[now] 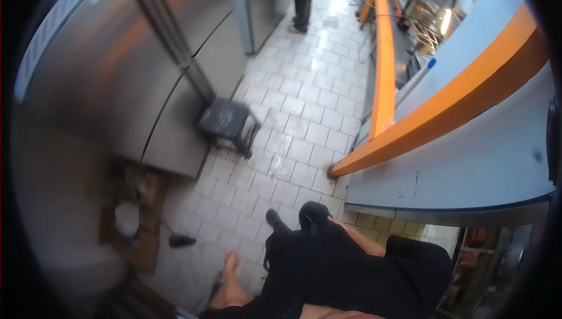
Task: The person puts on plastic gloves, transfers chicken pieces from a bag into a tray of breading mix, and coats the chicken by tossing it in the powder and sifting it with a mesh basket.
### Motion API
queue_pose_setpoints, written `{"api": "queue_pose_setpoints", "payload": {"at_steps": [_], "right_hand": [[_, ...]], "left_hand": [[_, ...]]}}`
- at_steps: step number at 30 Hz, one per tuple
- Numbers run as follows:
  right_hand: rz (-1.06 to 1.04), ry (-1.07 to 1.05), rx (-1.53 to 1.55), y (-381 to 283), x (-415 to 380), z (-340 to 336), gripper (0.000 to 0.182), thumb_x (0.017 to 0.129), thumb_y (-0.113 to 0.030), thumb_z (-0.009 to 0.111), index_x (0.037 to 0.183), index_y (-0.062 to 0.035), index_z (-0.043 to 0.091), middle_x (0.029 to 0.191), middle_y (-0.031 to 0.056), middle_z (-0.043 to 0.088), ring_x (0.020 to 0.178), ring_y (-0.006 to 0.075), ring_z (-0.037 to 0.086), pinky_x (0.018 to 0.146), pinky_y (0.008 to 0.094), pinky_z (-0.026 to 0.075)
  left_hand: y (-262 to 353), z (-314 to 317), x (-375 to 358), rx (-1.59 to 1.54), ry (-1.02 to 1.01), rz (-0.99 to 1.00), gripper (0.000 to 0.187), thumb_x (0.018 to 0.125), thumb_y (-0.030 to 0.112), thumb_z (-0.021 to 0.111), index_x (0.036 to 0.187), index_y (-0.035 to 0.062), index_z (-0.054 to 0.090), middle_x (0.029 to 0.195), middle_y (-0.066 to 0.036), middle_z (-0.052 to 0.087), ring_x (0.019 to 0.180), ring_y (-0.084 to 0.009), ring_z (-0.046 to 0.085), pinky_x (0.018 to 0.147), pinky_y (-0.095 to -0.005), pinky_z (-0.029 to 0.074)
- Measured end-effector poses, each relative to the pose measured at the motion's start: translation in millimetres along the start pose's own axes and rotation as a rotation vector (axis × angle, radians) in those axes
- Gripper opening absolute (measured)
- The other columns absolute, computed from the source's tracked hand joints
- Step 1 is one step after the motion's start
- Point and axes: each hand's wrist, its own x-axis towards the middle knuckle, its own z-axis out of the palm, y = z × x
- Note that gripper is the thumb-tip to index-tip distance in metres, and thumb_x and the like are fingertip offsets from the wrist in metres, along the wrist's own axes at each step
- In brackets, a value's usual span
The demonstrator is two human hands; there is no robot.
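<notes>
My left hand [232, 260] hangs at my side over the tiled floor, its fingers loosely apart and nothing visible in it. My right hand [335, 223] is beside the dark rounded shape [314, 213] at the front of my black clothing [351, 266]. Most of that hand is hidden behind the black cloth, so its fingers cannot be made out. My dark left shoe [273, 218] shows on the floor ahead.
A dark step stool [227, 121] stands against steel cabinets [216, 49] on the left. Orange frame posts [383, 55] and a grey panel [456, 161] line the right. Cardboard [143, 246] and a black brush head [182, 241] lie low left. Another person [303, 2] stands farther along the aisle.
</notes>
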Motion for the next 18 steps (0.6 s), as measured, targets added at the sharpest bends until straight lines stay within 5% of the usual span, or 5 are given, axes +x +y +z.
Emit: {"api": "queue_pose_setpoints", "payload": {"at_steps": [4,10,13,15,18], "right_hand": [[-0.057,-0.094,0.585,-80,-100,54,0.066,0.092,-0.054,0.052,0.131,-0.0010,0.050,0.128,0.0110,0.056,0.115,0.0243,0.053,0.098,0.0413,0.041],[-0.154,0.011,0.827,-136,-71,28,0.059,0.094,-0.050,0.052,0.128,-0.0022,0.053,0.124,0.0095,0.058,0.111,0.0212,0.054,0.096,0.0390,0.042],[-0.240,0.138,0.844,-205,-23,-3,0.056,0.095,-0.048,0.052,0.127,-0.0028,0.054,0.122,0.0087,0.058,0.110,0.0196,0.054,0.094,0.0378,0.043],[-0.309,0.300,0.782,-266,27,-36,0.053,0.095,-0.047,0.052,0.126,-0.0032,0.054,0.121,0.0082,0.059,0.109,0.0186,0.054,0.094,0.0371,0.043],[-0.411,0.569,0.648,-399,67,-97,0.050,0.096,-0.045,0.051,0.124,-0.0039,0.056,0.119,0.0074,0.060,0.107,0.0170,0.055,0.092,0.0359,0.044]], "left_hand": [[224,16,84,0.364,-0.030,0.203,0.040,0.094,0.035,0.054,0.120,0.0044,0.053,0.107,-0.011,0.063,0.089,-0.0217,0.062,0.069,-0.0355,0.049],[499,181,154,0.389,-0.105,0.500,0.035,0.092,0.038,0.057,0.112,0.0099,0.056,0.094,-0.005,0.065,0.081,-0.0180,0.063,0.065,-0.0329,0.049],[572,295,133,0.401,-0.287,0.580,0.039,0.094,0.044,0.053,0.112,0.0097,0.058,0.100,-0.007,0.065,0.092,-0.0200,0.064,0.071,-0.0363,0.050],[595,360,132,0.538,-0.501,0.520,0.040,0.093,0.043,0.054,0.117,0.0122,0.057,0.105,-0.006,0.065,0.086,-0.0180,0.063,0.069,-0.0349,0.046],[589,438,147,0.601,-0.478,0.417,0.041,0.092,0.042,0.055,0.118,0.0108,0.057,0.100,-0.007,0.064,0.087,-0.0220,0.063,0.073,-0.0400,0.048]]}}
